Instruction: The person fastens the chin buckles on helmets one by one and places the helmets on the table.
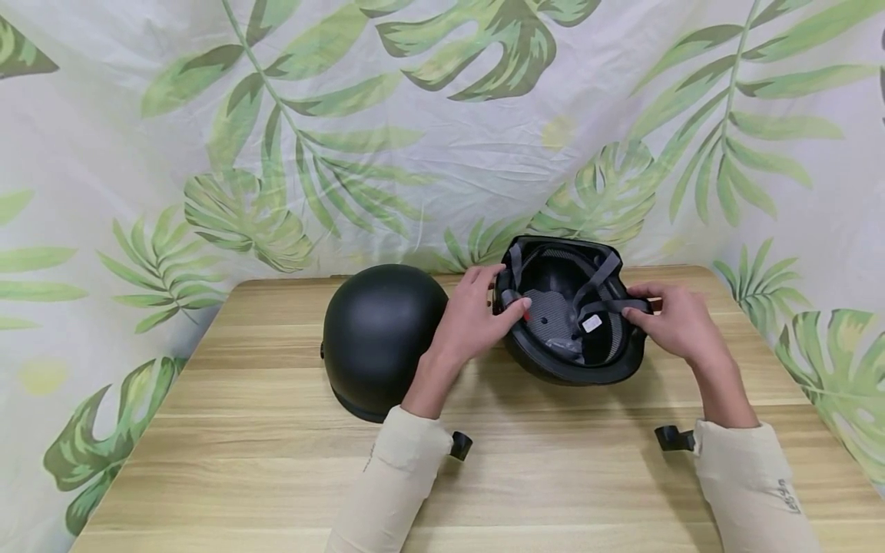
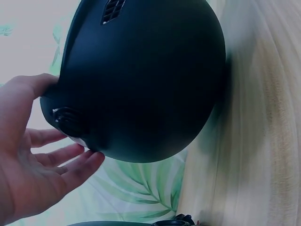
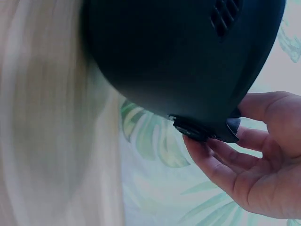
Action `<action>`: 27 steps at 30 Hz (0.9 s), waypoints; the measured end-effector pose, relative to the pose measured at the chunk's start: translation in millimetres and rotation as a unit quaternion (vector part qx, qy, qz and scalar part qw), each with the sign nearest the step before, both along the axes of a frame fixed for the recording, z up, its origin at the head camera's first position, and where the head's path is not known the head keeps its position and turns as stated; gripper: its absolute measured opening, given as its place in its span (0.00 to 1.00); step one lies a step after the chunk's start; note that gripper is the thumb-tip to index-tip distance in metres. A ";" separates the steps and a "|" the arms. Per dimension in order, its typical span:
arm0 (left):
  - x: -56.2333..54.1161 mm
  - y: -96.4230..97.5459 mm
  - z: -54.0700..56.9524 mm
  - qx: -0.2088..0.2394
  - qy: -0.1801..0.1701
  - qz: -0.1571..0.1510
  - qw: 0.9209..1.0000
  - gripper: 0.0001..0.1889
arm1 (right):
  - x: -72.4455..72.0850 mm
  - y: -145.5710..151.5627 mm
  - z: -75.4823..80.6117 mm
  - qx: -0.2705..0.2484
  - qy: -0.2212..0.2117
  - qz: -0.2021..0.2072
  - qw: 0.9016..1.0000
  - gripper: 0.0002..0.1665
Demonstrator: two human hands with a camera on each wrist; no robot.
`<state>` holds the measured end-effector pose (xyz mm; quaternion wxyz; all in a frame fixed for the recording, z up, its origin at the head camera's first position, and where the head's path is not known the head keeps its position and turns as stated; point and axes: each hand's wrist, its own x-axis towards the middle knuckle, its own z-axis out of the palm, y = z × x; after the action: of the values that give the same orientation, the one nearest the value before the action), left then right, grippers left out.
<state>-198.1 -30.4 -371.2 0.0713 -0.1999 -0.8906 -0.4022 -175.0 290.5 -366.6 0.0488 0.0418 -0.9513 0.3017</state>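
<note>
A black helmet (image 1: 588, 375) is turned with its hollow inside facing up, and both hands hold it by its rim. My left hand (image 1: 477, 311) grips the left side, its thumb over the edge near a small red piece (image 1: 527, 313). On the opposite side my right hand (image 1: 681, 322) pinches the rim beside a grey strap (image 1: 601, 278). Inside are mesh padding, a white label (image 1: 591, 323) and a crumpled clear plastic bag (image 1: 565, 349). The left wrist view shows the smooth outer shell (image 2: 146, 84) and its round side knob (image 2: 69, 121).
Left of the held helmet, a second black helmet (image 1: 383, 330) sits dome up on the wooden table (image 1: 263, 461); my left forearm passes close by it. A leaf-patterned cloth (image 1: 442, 130) hangs behind the table's back edge. Small black mounts (image 1: 461, 445) stick out at both sleeves.
</note>
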 end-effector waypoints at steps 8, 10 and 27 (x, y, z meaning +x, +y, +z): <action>0.6 -5.3 4.0 0.032 0.001 -0.020 0.999 0.37 | -7.2 -0.2 -12.5 -0.022 -0.027 0.026 0.999 0.26; -0.6 -7.2 4.5 0.036 -0.004 -0.030 0.999 0.38 | -7.9 1.7 -13.5 -0.026 -0.036 0.028 0.999 0.28; -4.8 -21.7 8.0 0.098 -0.044 -0.097 0.989 0.33 | -3.3 27.4 -12.1 -0.114 -0.104 0.154 0.976 0.31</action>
<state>-202.9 -52.1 -363.2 0.0122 -0.2597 -0.8255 -0.5010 -178.4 317.9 -378.7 -0.0929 0.1498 -0.8926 0.4150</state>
